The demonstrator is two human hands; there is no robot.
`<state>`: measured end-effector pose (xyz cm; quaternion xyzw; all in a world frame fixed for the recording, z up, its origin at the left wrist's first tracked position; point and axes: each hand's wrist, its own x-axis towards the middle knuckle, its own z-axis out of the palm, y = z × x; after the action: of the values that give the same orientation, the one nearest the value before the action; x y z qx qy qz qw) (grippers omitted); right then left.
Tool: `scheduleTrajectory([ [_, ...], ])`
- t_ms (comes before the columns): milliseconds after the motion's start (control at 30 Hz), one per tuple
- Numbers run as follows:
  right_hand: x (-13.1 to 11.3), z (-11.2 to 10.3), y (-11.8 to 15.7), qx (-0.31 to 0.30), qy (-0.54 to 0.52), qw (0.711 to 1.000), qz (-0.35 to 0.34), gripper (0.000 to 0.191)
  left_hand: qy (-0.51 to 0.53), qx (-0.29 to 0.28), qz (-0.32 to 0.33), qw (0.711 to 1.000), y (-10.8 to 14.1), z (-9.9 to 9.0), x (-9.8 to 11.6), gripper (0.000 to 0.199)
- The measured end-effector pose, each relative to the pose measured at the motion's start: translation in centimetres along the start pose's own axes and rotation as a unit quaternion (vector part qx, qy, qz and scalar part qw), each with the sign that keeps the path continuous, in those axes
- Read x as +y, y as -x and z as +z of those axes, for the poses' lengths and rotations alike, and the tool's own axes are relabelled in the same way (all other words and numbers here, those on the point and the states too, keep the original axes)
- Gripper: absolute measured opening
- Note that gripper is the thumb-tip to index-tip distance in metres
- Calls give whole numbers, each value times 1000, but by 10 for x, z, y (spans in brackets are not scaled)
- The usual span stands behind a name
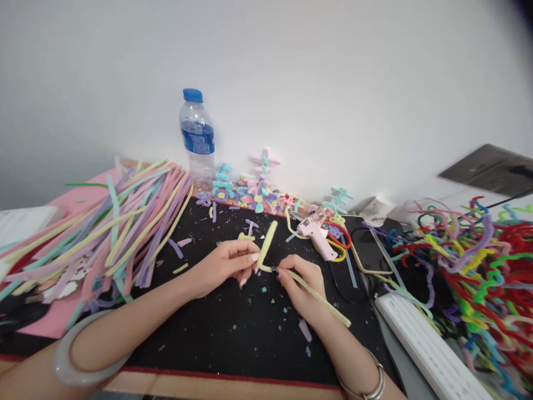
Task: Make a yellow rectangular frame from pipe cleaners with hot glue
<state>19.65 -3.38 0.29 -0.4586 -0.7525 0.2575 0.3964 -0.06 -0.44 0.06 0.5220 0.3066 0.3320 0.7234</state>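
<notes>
Pale bangle [64,353] nearest; left hand [231,261], right hand [303,282] pinch bent yellow strip [268,241] between fingertips [253,258], end jutting up.

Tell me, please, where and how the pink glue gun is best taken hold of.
The pink glue gun is probably best taken by its handle, from the near side: the handle slants toward the person, lower end nearest, while a red loop lies to its right.
</notes>
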Motion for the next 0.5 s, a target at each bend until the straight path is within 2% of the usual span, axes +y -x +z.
scheduleTrajectory([
  [100,1,0,-1,-6,-23,999,22,18,67,-5,-29,997,-1,1,0,16],
  [267,1,1,-2,-31,-93,993,64,22,114,-19,-49,992,0,3,1,16],
  [500,4,4,-2,-62,-227,962,138,25,157,-46,-60,985,2,2,0,16],
])
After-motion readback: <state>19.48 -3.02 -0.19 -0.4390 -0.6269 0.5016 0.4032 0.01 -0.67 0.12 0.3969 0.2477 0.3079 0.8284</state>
